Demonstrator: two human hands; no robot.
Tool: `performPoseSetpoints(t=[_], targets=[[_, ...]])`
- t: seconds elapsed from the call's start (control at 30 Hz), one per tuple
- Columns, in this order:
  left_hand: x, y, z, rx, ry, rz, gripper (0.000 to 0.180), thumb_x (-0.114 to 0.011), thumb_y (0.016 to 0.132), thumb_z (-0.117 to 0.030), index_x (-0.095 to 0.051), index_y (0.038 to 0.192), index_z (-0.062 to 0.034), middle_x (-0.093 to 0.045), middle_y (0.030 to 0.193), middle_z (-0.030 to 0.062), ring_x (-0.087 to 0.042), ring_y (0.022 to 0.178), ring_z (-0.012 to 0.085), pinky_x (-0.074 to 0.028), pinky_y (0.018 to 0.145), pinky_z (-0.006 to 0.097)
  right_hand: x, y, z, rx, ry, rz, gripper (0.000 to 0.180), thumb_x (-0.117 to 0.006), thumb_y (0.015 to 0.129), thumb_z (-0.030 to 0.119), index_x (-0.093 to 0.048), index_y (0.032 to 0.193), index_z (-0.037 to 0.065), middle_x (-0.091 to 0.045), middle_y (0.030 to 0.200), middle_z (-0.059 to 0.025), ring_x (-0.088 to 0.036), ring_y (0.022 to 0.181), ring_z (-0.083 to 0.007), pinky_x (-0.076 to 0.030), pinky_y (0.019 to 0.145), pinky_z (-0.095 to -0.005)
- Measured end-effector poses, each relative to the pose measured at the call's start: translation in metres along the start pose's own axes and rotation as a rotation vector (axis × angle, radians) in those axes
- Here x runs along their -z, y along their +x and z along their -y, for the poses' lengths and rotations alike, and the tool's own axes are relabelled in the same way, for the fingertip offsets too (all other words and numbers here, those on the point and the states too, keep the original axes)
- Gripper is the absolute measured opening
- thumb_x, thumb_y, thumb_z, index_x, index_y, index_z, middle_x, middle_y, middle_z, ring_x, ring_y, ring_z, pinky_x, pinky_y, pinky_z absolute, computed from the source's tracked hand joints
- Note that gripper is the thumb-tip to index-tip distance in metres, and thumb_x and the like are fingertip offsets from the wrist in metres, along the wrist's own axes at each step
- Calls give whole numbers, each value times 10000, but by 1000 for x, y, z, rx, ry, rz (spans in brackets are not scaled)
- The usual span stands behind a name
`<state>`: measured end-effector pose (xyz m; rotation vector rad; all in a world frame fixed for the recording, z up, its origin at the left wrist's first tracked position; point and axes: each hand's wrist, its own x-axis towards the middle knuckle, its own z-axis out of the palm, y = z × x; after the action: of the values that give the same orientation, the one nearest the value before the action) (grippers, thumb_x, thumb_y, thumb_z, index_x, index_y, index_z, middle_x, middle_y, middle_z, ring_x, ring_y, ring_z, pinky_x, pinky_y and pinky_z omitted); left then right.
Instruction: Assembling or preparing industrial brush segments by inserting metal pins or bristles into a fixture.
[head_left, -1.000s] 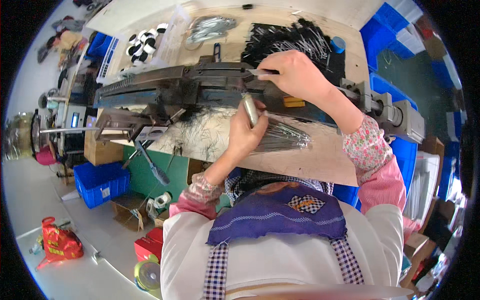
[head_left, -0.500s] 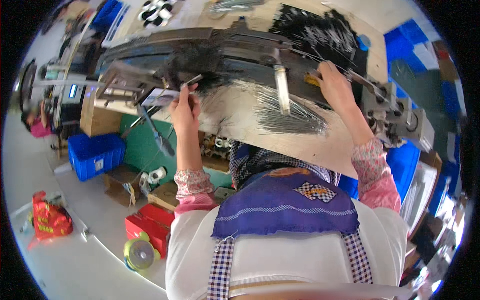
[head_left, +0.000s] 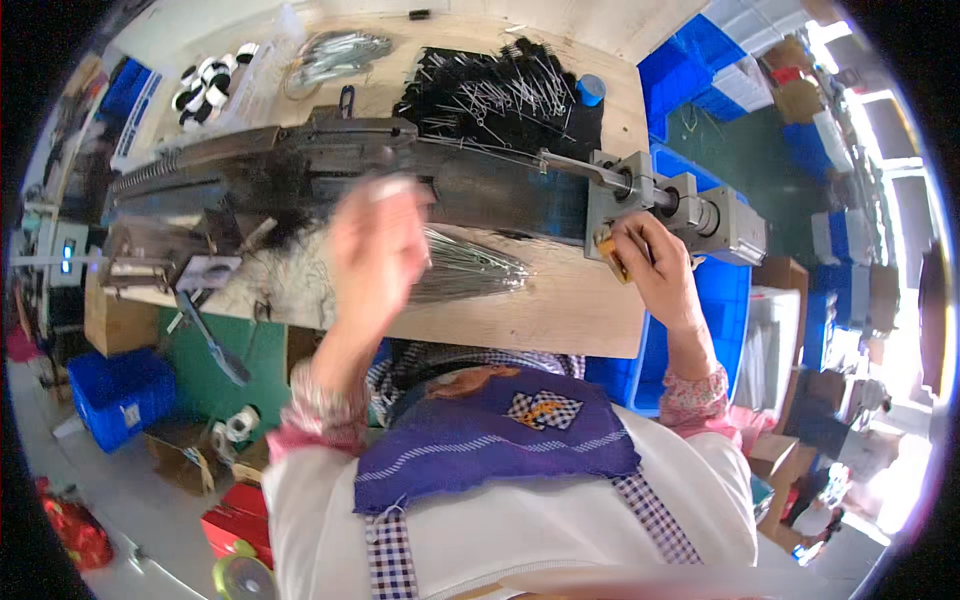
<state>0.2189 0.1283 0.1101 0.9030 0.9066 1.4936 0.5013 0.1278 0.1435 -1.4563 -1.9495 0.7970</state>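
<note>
A long dark machine (head_left: 300, 165) lies across a wooden workbench (head_left: 560, 310). My left hand (head_left: 375, 250) is raised and blurred over a bundle of thin metal wires (head_left: 465, 270) on the bench; whether it holds anything is unclear. At the machine's right end, my right hand (head_left: 650, 265) grips a small yellow-handled tool (head_left: 612, 262) against the grey metal block (head_left: 640, 200).
A heap of black pieces with silver pins (head_left: 500, 90) lies behind the machine, with a blue cup (head_left: 592, 90), wire coils (head_left: 335, 50) and black-and-white rings (head_left: 205, 85). Blue crates (head_left: 115, 390) and a red box (head_left: 240, 520) stand on the floor at left; more blue bins (head_left: 700, 60) at right.
My left hand has swung from the machine's left end toward the middle, above the wire bundle. My right hand has shifted to the grey block at the right end.
</note>
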Motion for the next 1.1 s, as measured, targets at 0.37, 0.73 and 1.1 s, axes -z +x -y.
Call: performPoseSetpoints(t=[0.37,0.73,1.1], targets=[[-58,47,51,395,-227,12,239,-547,956,-234,-541,822,-36,-422,568,-41,-324,359,56,-221,346,235,9,12,6,131,26,-102,100,-619,883,87,-584,914,-2,-612,720,-89,-572,645,-95,-463,606,-254],[-55,47,58,343,-286,-57,251,-491,968,-216,-500,795,-34,-408,608,-14,-344,386,82,-251,367,260,2,73,36,145,226,-150,137,-591,894,39,-603,1020,-14,-650,823,-66,-561,645,-71,-470,595,-221],[-52,42,64,212,-164,-142,253,-499,965,-226,-553,818,-27,-425,597,-16,-365,413,77,-272,379,241,-53,154,27,319,-213,441,242,-582,836,67,-638,1061,-5,-679,888,-170,-665,790,-305,-517,709,-371]])
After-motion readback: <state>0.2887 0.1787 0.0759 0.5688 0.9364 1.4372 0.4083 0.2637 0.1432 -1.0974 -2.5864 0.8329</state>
